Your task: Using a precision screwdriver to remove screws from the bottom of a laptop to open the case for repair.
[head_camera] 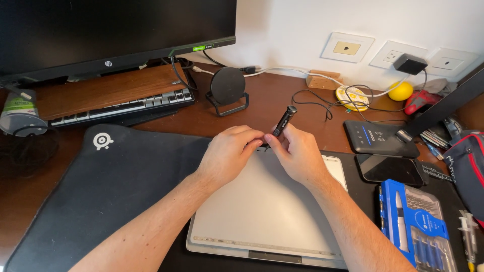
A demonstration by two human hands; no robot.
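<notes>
Holding a slim black precision screwdriver handle [283,122] between both hands above the far edge of a closed white laptop [267,211], underside up, on the desk [282,103].

Head view:
- Left hand [229,153]: fingers curled shut, pinching the handle's lower end.
- Right hand [297,153]: fingers closed round the handle's middle; upper end juts free, tilted to the far right.
- Whether a bit sits in the handle: hidden by the fingers.
- Laptop: base cover in place, none of it lifted; no loose screws seen.
- Blue bit-set case [416,226]: near right, open, bits in rows.
- Black phone [390,168] and dark power bank [380,138]: right of laptop.
- Black mouse mat [101,181]: left.
- Keyboard [126,106], monitor [116,30], round charging stand [228,86]: far side.
</notes>
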